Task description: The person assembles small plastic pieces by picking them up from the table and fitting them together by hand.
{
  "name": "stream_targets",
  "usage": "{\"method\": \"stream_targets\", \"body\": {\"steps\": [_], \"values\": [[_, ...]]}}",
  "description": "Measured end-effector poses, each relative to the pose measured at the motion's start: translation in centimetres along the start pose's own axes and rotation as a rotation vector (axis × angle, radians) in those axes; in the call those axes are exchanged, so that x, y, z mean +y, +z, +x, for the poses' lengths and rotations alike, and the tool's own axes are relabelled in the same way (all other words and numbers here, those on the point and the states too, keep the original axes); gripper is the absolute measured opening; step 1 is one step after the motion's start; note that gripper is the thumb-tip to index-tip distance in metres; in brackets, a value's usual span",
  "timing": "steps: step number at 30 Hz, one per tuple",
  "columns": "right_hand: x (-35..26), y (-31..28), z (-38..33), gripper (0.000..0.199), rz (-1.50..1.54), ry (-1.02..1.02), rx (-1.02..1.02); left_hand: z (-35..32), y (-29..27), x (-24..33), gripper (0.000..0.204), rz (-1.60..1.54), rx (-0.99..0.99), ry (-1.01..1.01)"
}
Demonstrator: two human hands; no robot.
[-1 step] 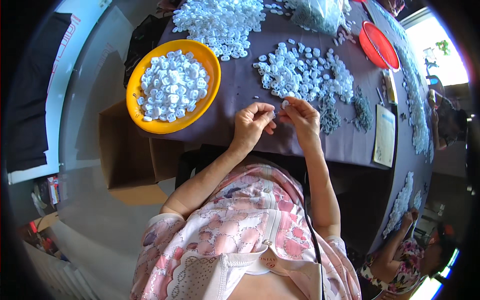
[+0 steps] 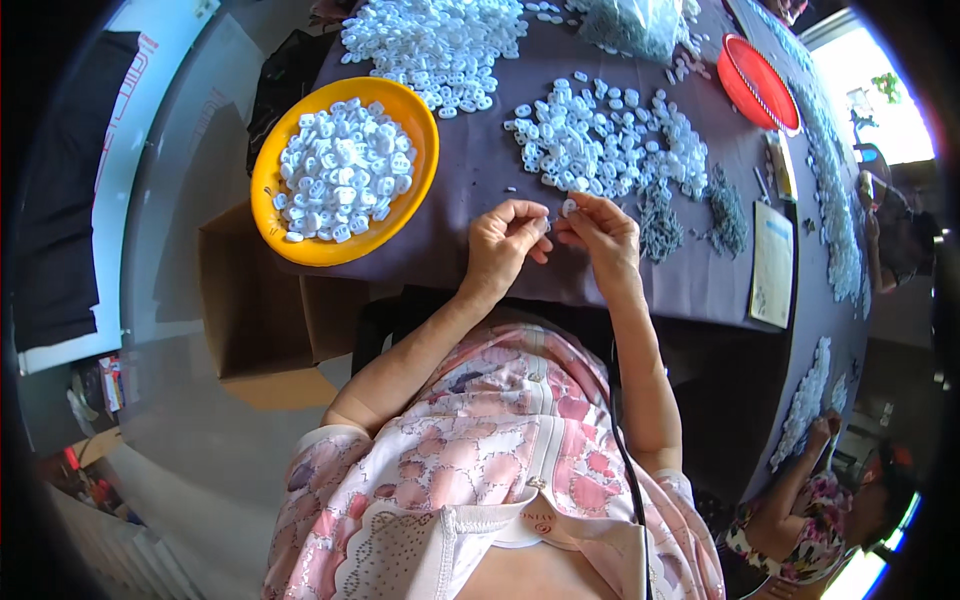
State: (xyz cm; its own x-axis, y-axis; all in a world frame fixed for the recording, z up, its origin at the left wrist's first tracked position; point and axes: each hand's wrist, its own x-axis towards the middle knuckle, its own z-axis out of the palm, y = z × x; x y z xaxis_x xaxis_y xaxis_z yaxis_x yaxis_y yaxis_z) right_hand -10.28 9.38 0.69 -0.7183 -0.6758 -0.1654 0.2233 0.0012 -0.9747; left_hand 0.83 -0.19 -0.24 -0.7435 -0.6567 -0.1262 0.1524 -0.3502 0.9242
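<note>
Far left on the floor there's a brown cardboard box tucked against the counter, which has a dark purple cloth over it. Just above the box sits an orange bowl full of small white plastic pieces. Moving right, the left hand is curled at the counter's near edge, fingertips pinched in a narrow grip, meeting the right hand at a small white ring, which sits right between the two hands. The right hand's grip is also closed tight on that ring, thumb and fingers bunched. Just beyond the hands is a loose pile of white pieces, with a little heap of grey bits beside it. Further right there's a red bowl and a yellowish card lying flat. Bottom right corner, another person's hand reaches toward more white pieces.
</note>
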Motion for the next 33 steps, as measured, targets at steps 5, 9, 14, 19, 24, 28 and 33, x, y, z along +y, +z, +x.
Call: {"method": "stream_targets", "body": {"steps": [5, 9, 14, 19, 24, 28, 33], "values": [[0.7, 0.2, -1.0, 0.020, 0.075, 0.000, 0.035, 0.3, 0.0, -0.6, 0.010, -0.028, -0.004, -0.016], [0.9, 0.0, -1.1, 0.019, 0.069, -0.038, 0.017, 0.3, 0.3, -0.5, 0.010, -0.005, 0.000, -0.027], [1.1, -0.1, -1.2, 0.018, 0.081, -0.040, 0.013, 0.3, 0.3, -0.5, 0.011, 0.014, 0.001, -0.038], [0.9, 0.1, -1.4, 0.018, 0.032, -0.069, 0.011, 0.3, 0.2, -0.5, 0.011, 0.036, -0.001, -0.025], [0.8, 0.0, -1.5, 0.018, 0.016, -0.082, 0.000, 0.3, 0.3, -0.4, 0.010, 0.067, -0.022, -0.010], [0.7, 0.2, -1.6, 0.018, -0.024, -0.095, -0.020, 0.2, 0.3, -0.3, 0.010, 0.068, -0.023, -0.013], [1.1, 0.5, -1.6, 0.019, -0.096, -0.098, -0.024, 0.2, 0.2, -0.5, 0.009, 0.094, -0.029, 0.007]]}}
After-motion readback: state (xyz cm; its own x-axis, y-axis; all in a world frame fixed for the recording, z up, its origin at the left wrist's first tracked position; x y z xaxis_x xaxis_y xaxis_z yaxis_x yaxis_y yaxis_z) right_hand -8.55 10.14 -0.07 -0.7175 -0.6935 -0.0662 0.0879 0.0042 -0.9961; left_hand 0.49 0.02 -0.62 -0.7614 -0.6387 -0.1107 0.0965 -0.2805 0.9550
